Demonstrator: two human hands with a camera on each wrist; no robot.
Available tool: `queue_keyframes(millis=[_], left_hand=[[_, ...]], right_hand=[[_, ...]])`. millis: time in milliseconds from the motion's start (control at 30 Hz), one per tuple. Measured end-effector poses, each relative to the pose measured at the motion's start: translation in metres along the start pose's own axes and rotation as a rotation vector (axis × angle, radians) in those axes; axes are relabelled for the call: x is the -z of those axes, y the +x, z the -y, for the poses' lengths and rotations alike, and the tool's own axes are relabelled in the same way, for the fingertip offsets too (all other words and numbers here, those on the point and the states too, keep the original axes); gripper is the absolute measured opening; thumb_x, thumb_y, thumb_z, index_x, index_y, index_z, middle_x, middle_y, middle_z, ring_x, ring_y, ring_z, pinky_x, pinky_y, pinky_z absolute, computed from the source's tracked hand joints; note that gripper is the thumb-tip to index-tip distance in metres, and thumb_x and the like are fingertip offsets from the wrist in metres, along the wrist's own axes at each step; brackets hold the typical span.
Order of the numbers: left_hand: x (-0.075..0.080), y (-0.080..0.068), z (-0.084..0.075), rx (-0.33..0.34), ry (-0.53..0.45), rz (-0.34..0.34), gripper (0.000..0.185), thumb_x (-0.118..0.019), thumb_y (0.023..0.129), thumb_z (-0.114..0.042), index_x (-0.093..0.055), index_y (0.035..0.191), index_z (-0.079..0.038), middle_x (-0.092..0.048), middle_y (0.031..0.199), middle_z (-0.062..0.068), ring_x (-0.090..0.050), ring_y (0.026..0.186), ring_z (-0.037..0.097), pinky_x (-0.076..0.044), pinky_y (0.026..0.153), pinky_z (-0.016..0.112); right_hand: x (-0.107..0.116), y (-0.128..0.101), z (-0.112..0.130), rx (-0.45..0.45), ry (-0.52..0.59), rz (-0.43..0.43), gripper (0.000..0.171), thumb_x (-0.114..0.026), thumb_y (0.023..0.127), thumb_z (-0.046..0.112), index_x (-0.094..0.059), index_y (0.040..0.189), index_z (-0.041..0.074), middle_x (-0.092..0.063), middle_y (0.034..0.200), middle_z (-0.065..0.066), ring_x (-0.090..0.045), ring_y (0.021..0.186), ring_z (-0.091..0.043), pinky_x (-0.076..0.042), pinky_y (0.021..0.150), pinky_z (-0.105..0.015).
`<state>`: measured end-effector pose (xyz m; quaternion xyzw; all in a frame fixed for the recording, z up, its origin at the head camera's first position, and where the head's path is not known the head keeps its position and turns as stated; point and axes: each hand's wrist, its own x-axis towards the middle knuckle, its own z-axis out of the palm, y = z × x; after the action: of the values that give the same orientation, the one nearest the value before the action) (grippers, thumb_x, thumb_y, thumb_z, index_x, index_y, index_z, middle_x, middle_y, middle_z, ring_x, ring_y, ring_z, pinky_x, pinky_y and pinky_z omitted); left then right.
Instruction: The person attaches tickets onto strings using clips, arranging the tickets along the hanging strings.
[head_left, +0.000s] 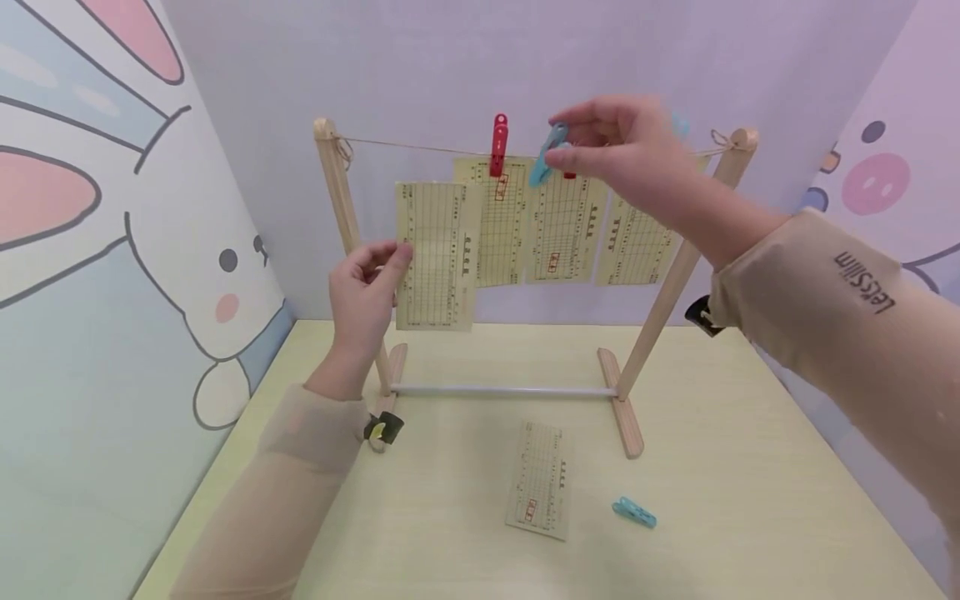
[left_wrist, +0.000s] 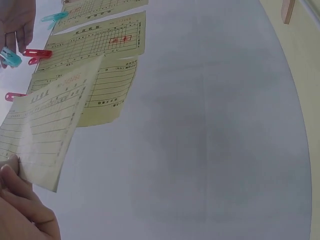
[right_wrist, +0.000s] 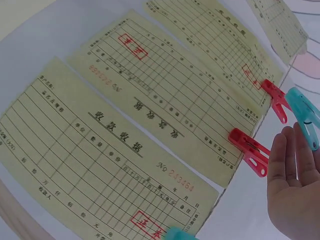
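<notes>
Left of centre, the left hand (head_left: 365,292) pinches a thin, floppy receipt (head_left: 437,255) by its side edge; better held near the top. The right hand (head_left: 628,154) grips a light blue clothespin (head_left: 546,153) at the string (head_left: 420,148).

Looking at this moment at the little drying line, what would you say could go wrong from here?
The left hand pinches the loose slip only at one edge, below the string, so it may sag or slip before it is clipped. The right hand holds the blue peg right beside the red peg and the hung slips; a nudge might knock those loose or sway the light wooden rack.
</notes>
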<state>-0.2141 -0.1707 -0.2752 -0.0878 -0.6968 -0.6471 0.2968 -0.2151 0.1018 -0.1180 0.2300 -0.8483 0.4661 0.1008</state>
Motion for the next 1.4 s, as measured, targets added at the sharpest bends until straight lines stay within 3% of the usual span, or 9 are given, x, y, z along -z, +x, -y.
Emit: queue_keyframes(millis=[267, 467, 767, 1167, 1400], left_hand=[[0.004, 0.009, 0.001, 0.022, 0.027, -0.025, 0.035, -0.067, 0.095, -0.031, -0.069, 0.110, 0.000, -0.066, 0.087, -0.014, -0.057, 0.062, 0.001, -0.044, 0.052, 0.012], [0.003, 0.013, -0.007, 0.079, 0.015, -0.039, 0.036, -0.068, 0.094, -0.033, -0.069, 0.113, -0.002, -0.066, 0.087, -0.011, -0.053, 0.067, 0.005, -0.044, 0.054, 0.013], [0.001, 0.019, -0.012, 0.133, -0.023, -0.049, 0.029, -0.070, 0.093, -0.030, -0.070, 0.108, -0.006, -0.066, 0.083, -0.011, -0.052, 0.068, 0.005, -0.042, 0.051, 0.012], [-0.002, 0.026, -0.013, 0.135, -0.050, -0.045, 0.024, -0.073, 0.091, -0.029, -0.072, 0.103, -0.009, -0.066, 0.082, -0.010, -0.051, 0.067, 0.005, -0.042, 0.050, 0.013], [-0.003, 0.028, -0.008, 0.108, -0.032, -0.035, 0.028, -0.070, 0.093, -0.030, -0.071, 0.107, -0.005, -0.067, 0.083, -0.012, -0.049, 0.063, 0.003, -0.042, 0.050, 0.013]], right_hand=[[-0.001, 0.018, 0.012, 0.033, 0.015, -0.088, 0.039, -0.074, 0.090, 0.024, -0.065, 0.126, 0.011, -0.070, 0.095, 0.010, -0.062, 0.093, -0.010, -0.043, 0.087, -0.022], [-0.007, 0.028, 0.020, 0.053, 0.013, -0.121, 0.041, -0.074, 0.089, 0.025, -0.065, 0.127, 0.013, -0.068, 0.096, 0.011, -0.059, 0.097, -0.008, -0.042, 0.088, -0.023], [-0.023, 0.041, 0.033, 0.047, -0.005, -0.085, 0.043, -0.074, 0.090, 0.025, -0.064, 0.130, 0.012, -0.070, 0.103, 0.005, -0.062, 0.105, -0.010, -0.044, 0.099, -0.024], [-0.037, 0.056, 0.043, 0.067, -0.055, -0.041, 0.038, -0.075, 0.089, 0.025, -0.066, 0.122, 0.009, -0.070, 0.097, 0.004, -0.064, 0.100, -0.010, -0.046, 0.098, -0.022], [-0.050, 0.062, 0.049, 0.073, -0.108, -0.034, 0.034, -0.076, 0.088, 0.026, -0.069, 0.115, 0.008, -0.068, 0.091, 0.008, -0.063, 0.096, -0.008, -0.045, 0.090, -0.023]])
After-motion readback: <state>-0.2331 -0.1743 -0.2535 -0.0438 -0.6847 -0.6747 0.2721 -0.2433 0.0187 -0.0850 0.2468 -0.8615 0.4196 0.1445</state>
